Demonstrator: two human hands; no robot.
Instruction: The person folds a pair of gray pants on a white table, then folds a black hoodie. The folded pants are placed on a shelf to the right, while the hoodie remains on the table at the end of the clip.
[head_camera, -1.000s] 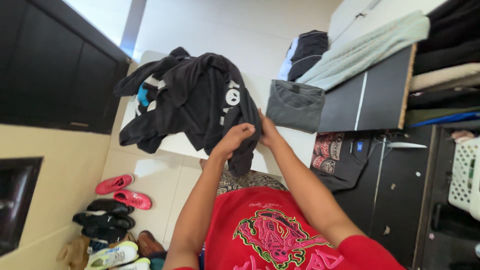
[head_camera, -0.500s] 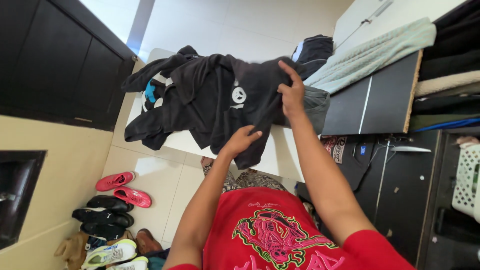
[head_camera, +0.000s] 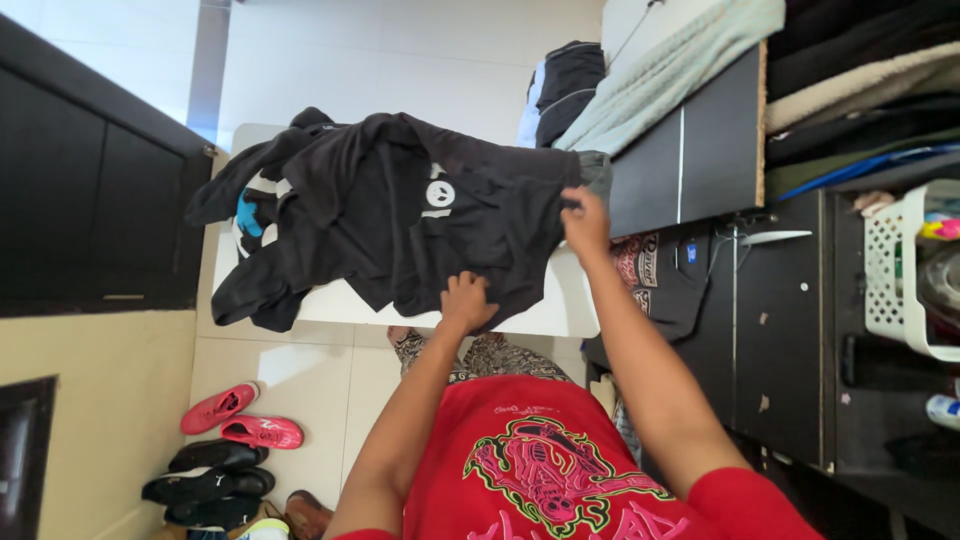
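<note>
A white tabletop (head_camera: 570, 312) stood on a pale tiled floor (head_camera: 300, 375), and a heap of dark clothes (head_camera: 290, 215) covered most of it. On top of the heap lay a black shirt (head_camera: 470, 225) with a small white print, spread flat across the near part of the tabletop and hanging a little over its front edge. To the right stood a dark shelf unit (head_camera: 700, 150) with a pale green blanket (head_camera: 670, 75) draped over its top, and a white basket (head_camera: 895, 270) sat further right. A row of shoes (head_camera: 235, 440), two of them red, lay on the floor at the lower left. The person's right hand (head_camera: 585, 220) was closed, pinching the far right edge of the black shirt beside the shelf unit. The left hand (head_camera: 465, 300) rested with curled fingers on the shirt's near edge at the tabletop's front; it appeared to grip the cloth there.
</note>
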